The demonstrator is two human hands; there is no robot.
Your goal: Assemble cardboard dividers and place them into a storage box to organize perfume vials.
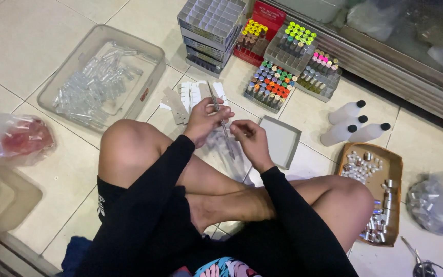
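Observation:
I sit cross-legged on a tiled floor. My left hand (202, 121) grips a long thin slotted cardboard strip (215, 102) that slants up and away. My right hand (250, 139) pinches the lower end of the strip just to the right of the left hand. More white slotted divider strips (186, 100) lie on the floor right beyond my hands. A small grey box lid (282, 141) rests beside my right hand.
A clear plastic bin of small glass vials (101, 82) stands at the left. Stacked grey divider trays (211, 31) and trays of colour-capped vials (270, 84) sit ahead. Three white bottles (352, 125), a cardboard box of metal caps (373, 190) and plastic bags (439, 202) lie at the right.

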